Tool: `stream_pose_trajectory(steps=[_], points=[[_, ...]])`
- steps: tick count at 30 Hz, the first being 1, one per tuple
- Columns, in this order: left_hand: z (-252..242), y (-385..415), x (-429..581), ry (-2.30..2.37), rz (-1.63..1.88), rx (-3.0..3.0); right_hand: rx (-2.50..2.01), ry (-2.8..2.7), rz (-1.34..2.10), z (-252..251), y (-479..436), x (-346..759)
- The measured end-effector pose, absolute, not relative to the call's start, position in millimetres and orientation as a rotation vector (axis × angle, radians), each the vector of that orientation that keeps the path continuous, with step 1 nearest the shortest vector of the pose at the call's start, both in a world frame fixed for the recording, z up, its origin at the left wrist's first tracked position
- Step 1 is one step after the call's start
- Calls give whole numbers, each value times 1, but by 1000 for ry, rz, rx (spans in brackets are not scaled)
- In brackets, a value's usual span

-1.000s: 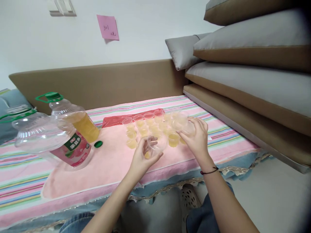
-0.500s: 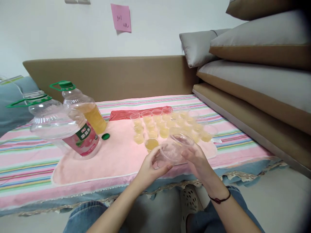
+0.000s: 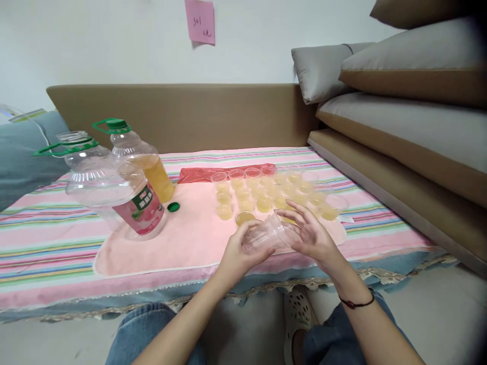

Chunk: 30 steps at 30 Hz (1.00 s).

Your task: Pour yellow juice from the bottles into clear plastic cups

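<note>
Clear, empty-looking plastic cups (image 3: pixel 266 235) lie on their side between my hands, pressed together just above the front edge of the bed. My left hand (image 3: pixel 245 248) wraps round their left end. My right hand (image 3: pixel 314 235) holds the right end, thumb below and fingers spread above; how the cups fit together is hard to make out. Just behind my left fingers stands a cup of yellow drink (image 3: pixel 245 218). Beyond it, rows of several filled cups (image 3: pixel 264 203) stand on the pink mat (image 3: pixel 152 258), some hidden by my right hand.
To the left stand an open, empty-looking large bottle (image 3: pixel 140 213) and a capped bottle of yellow drink (image 3: pixel 162 182). A green cap (image 3: pixel 173 207) lies beside them. Behind the cups is a red plastic bag (image 3: pixel 194 175). Stacked cushions (image 3: pixel 403 116) line the right side.
The clear cups, apart and tilted before, have been brought together between my hands. My right fingers have spread upward. The view has shifted slightly left.
</note>
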<state>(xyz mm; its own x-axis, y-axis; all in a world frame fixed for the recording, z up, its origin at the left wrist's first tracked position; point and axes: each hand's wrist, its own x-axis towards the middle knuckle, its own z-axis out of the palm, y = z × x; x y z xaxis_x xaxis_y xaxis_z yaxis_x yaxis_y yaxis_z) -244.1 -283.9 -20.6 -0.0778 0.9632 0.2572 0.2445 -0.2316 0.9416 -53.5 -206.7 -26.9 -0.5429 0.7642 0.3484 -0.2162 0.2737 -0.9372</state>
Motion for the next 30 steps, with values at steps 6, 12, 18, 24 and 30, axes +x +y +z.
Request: stream_pose_trajectory(steps=[6,12,18,24,30], points=[[-24,-287,-249,1369,1334,1521,-556,-1819,1494,-24,-209,-48],[-28,-289,-254,1398,1319,1576,-554,-1868,1481,-26,-207,-47],[-30,-292,-257,1384,1318,1624,-526,-1840,1512,-28,-208,-48],[-26,-293,-262,1216,1328,1630,-501,-1787,1553,-24,-212,-45],[-18,-290,-284,1108,1599,1722,-626,-1674,1193,2,-193,9]])
